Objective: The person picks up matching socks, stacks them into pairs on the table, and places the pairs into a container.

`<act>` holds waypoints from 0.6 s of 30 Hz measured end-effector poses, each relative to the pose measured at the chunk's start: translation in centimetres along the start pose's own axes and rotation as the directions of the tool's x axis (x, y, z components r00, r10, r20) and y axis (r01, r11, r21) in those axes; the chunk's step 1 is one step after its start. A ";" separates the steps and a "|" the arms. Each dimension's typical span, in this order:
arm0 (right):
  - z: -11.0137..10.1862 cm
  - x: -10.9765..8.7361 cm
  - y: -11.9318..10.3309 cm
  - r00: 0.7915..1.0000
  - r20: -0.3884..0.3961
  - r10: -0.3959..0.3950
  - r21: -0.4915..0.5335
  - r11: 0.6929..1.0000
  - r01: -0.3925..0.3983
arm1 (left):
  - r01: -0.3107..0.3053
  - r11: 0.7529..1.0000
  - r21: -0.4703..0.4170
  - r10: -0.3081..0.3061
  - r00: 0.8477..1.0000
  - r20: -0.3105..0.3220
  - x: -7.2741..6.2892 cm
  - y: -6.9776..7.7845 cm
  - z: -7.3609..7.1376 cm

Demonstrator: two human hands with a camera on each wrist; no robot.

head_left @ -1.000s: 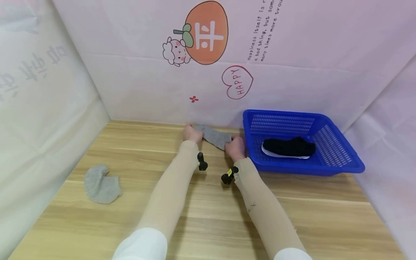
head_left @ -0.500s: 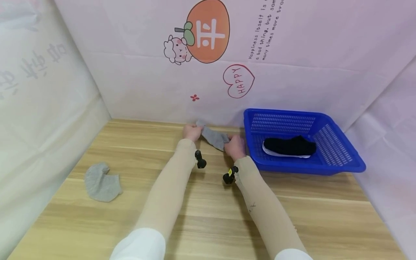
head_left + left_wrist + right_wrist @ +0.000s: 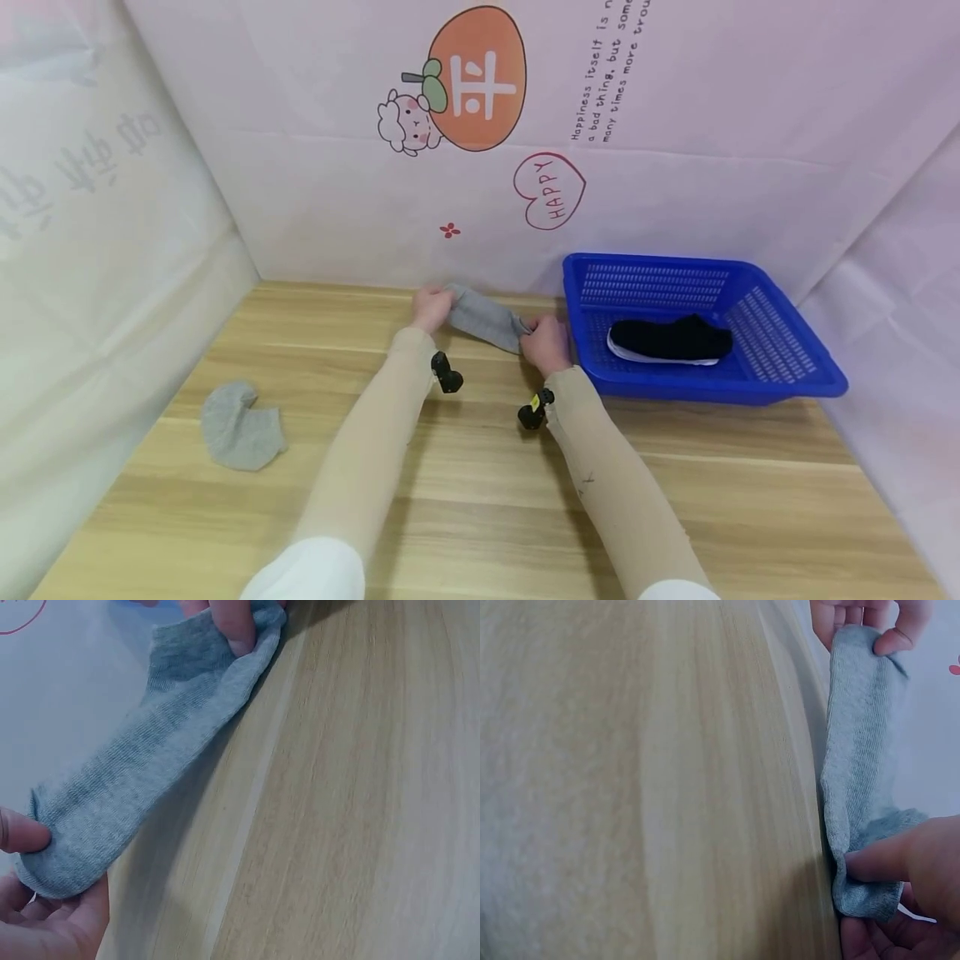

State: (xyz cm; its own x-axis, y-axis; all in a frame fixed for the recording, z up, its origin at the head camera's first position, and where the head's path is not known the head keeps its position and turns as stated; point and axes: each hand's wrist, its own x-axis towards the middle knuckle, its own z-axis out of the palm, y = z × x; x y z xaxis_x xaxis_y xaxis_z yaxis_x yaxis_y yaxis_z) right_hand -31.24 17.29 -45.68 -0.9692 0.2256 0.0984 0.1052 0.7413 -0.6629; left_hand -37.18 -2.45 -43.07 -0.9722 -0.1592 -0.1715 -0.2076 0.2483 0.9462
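Observation:
A grey ankle sock (image 3: 483, 318) is stretched between both hands near the back wall. My left hand (image 3: 432, 309) pinches its toe end, thumb on top and fingers beneath, as the left wrist view shows on the sock (image 3: 127, 772). At the other end my right hand (image 3: 547, 343) grips the heel and cuff between thumb and fingers; in the right wrist view the thumb (image 3: 885, 859) presses into the fabric. A second grey sock (image 3: 242, 427) lies bent in a curve on the table to the left, apart from the hands.
Right of my right hand stands a blue plastic basket (image 3: 705, 390) holding a black sock (image 3: 671, 337) on top of something white (image 3: 660, 359). A printed white sheet (image 3: 337, 208) rises behind the wooden table (image 3: 480, 483), with sheets at both sides too.
My left hand has moved a little left with the toe end, and the sock now lies longer and flatter between the hands. The right hand has barely shifted.

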 end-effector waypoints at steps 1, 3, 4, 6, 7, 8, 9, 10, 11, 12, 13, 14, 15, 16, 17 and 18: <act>0.0 0.0 0.0 1.000 0.002 0.002 0.002 1.000 -0.002 | -0.002 1.000 -0.003 0.002 1.000 -0.002 -0.1 -0.1 -0.2; 0.1 -0.1 0.1 1.000 0.009 0.007 0.016 1.000 -0.007 | -0.015 1.000 -0.015 0.015 1.000 -0.002 -0.3 -0.2 -0.5; 0.1 -0.1 0.1 1.000 0.013 0.008 0.025 1.000 -0.008 | -0.020 0.999 -0.028 0.020 1.000 0.001 -0.4 -0.2 -0.7; 0.2 -0.1 0.2 1.000 0.021 0.005 0.040 0.999 -0.006 | -0.023 0.999 -0.046 0.023 1.000 0.002 -0.7 -0.2 -1.2; 0.2 -0.1 0.2 1.000 0.022 0.003 0.048 0.999 -0.004 | -0.020 0.998 -0.063 0.020 1.000 0.002 -0.8 -0.2 -1.4; 0.2 -0.1 0.3 1.000 0.023 0.001 0.057 0.998 -0.002 | -0.016 0.997 -0.081 0.016 1.000 0.002 -0.9 -0.2 -1.5; 0.2 -0.1 0.3 1.000 0.021 0.000 0.061 0.998 -0.001 | -0.011 0.995 -0.099 0.011 1.000 0.003 -0.9 -0.2 -1.7; 0.2 -0.1 0.4 1.000 0.021 -0.002 0.063 0.998 0.000 | -0.006 0.993 -0.119 0.007 1.000 0.005 -1.0 -0.3 -1.8; 0.2 -0.1 0.4 1.000 0.019 -0.004 0.064 0.998 0.003 | -0.003 0.992 -0.128 0.003 1.000 0.004 -1.0 -0.3 -2.0; 0.2 -0.2 0.4 1.000 0.022 -0.007 0.070 0.998 0.005 | 0.000 0.988 -0.152 0.001 1.000 0.006 -1.0 -0.3 -2.1; 0.1 -0.2 0.4 1.000 0.022 -0.007 0.074 0.997 0.006 | 0.003 0.985 -0.175 -0.002 1.000 0.006 -0.9 -0.4 -2.1; 0.1 -0.2 0.4 1.000 0.024 -0.009 0.080 0.997 0.007 | 0.002 0.981 -0.196 -0.001 1.000 0.005 -0.9 -0.5 -2.2; 0.1 -0.3 0.4 1.000 0.023 -0.012 0.088 0.996 0.010 | 0.000 0.977 -0.212 0.001 1.000 0.003 -0.8 -0.5 -2.3; 0.1 -0.3 0.3 1.000 0.023 -0.015 0.099 0.995 0.013 | -0.003 0.974 -0.227 0.002 1.000 -0.001 -0.8 -0.6 -2.3; 0.1 -0.4 0.3 1.000 0.023 -0.017 0.110 0.994 0.015 | -0.009 0.974 -0.226 0.007 1.000 -0.010 -0.8 -0.6 -2.4; 0.1 -0.4 0.2 1.000 0.023 -0.016 0.129 0.992 0.013 | -0.017 0.973 -0.229 0.013 1.000 -0.018 -0.9 -0.6 -2.5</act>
State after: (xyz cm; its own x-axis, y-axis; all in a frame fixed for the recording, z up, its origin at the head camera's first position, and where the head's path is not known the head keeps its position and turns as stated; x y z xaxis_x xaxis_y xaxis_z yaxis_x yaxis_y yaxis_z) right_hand -30.83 17.27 -45.96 -0.9756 0.1993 0.0921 0.0631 0.6563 -0.7519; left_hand -35.95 -4.86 -42.82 -0.9727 -0.1736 -0.1540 -0.1608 0.0255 0.9867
